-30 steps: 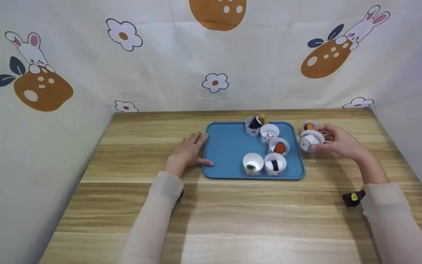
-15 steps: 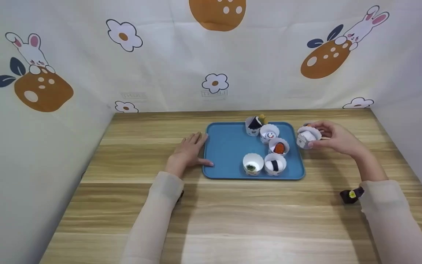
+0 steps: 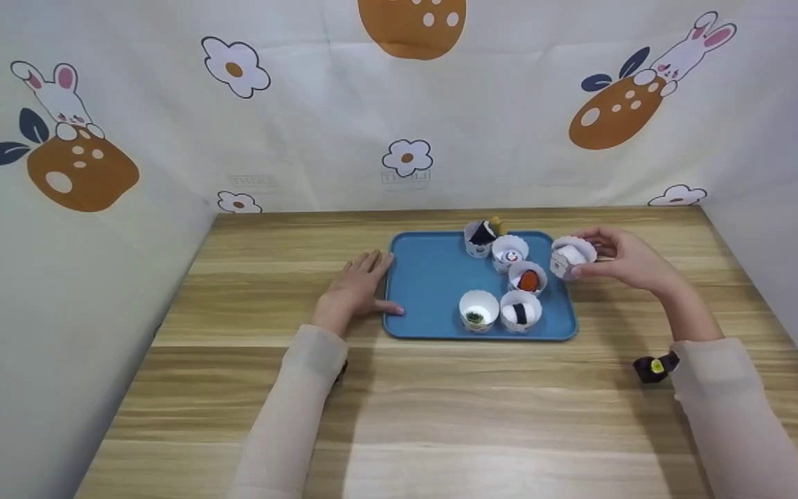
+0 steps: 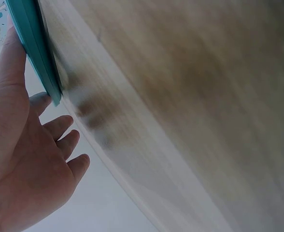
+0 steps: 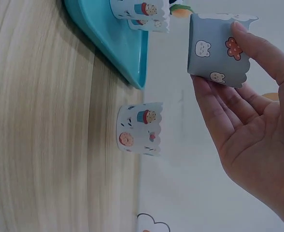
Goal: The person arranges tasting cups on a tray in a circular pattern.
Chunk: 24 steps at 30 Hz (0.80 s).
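Note:
My right hand (image 3: pixel 624 260) grips a paper baking cup (image 3: pixel 569 258) between thumb and fingers, over the right edge of the blue tray (image 3: pixel 433 270). Something white sits inside this cup. In the right wrist view the grey cup (image 5: pixel 217 50) shows printed bears and a red mushroom-like shape, raised above the table. My left hand (image 3: pixel 354 287) rests at the tray's left edge, thumb over the rim and fingers extended. In the left wrist view the hand (image 4: pixel 26 150) touches the tray's side (image 4: pixel 33 46).
Several paper cups with toy sushi stand on the tray's right half, including one with orange roe (image 3: pixel 528 280) and one with a black-banded white piece (image 3: pixel 520 312). Another printed cup (image 5: pixel 138 129) stands on the table beside the tray. A patterned curtain (image 3: pixel 330 111) hangs behind.
My right hand has carried the held cup leftward and slightly up, from beside the tray to its right edge. The cup behind it is now hidden in the head view. My left hand has stayed put.

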{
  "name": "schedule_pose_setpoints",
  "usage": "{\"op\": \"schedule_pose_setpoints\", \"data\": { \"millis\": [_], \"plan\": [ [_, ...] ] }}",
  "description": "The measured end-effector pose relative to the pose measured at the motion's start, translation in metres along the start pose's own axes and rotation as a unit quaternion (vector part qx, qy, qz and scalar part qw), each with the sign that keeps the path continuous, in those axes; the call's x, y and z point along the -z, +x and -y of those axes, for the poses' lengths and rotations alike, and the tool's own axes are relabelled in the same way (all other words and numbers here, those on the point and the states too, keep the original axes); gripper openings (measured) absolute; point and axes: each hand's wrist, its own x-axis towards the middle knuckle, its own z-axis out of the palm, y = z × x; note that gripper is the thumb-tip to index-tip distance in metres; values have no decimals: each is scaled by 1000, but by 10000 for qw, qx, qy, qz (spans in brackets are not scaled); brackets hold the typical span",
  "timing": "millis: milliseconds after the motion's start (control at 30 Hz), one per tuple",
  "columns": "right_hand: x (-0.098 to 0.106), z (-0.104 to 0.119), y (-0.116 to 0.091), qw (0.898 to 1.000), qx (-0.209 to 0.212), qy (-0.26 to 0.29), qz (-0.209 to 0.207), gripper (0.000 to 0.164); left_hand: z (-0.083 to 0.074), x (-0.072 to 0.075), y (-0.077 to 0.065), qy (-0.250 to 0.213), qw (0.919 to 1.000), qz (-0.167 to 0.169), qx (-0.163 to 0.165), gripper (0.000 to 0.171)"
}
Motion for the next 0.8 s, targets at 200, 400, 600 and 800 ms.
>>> {"op": "schedule_pose_setpoints", "data": {
  "millis": [200,400,600,800],
  "plan": [
    [-7,5,4,9999,49,106,43,62,0,0,1,20,10000,16,12,109],
    [-12,12,9,9993,185,303,70,60,0,0,0,138,9998,-85,-76,108],
    [-18,17,14,9996,148,222,135,62,-1,0,0,99,9999,-94,-68,109],
    [-23,23,17,9998,123,53,129,63,-1,0,-1,47,9999,-99,-58,109]
  ]
}}
